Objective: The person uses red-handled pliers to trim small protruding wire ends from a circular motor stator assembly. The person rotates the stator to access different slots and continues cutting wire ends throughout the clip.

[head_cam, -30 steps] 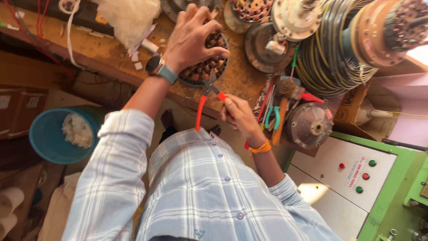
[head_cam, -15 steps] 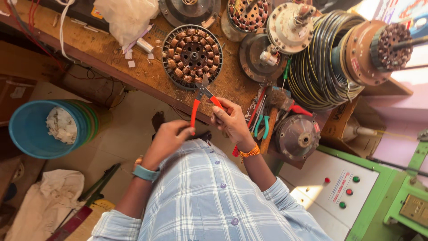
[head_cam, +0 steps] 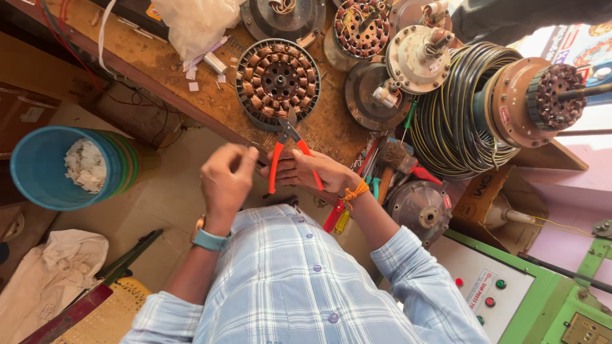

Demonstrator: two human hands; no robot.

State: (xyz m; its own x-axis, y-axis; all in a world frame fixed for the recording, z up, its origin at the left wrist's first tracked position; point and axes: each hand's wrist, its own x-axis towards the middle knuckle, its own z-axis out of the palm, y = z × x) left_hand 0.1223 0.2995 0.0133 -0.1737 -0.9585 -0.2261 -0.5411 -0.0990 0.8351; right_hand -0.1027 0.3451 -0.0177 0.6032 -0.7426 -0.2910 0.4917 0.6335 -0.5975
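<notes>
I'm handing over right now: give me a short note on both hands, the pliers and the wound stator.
Right hand: grips the orange-handled pliers, jaws pointing at the near rim of the stator.
Left hand: off the stator, fingers pinched close to the plier handles; anything held is too small to tell.
Stator: lies flat on the wooden bench, copper coils up, nothing touching it.
Done: pliers in hand at the stator's edge.
Left: any cutting or wire work; none is visible yet.
Nearby: blue bucket of scraps on the floor.

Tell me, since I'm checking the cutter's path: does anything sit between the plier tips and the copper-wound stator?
Nothing visible does. The pliers, held in the right hand, point their tips at the stator's near rim, with only bare bench around.
</notes>
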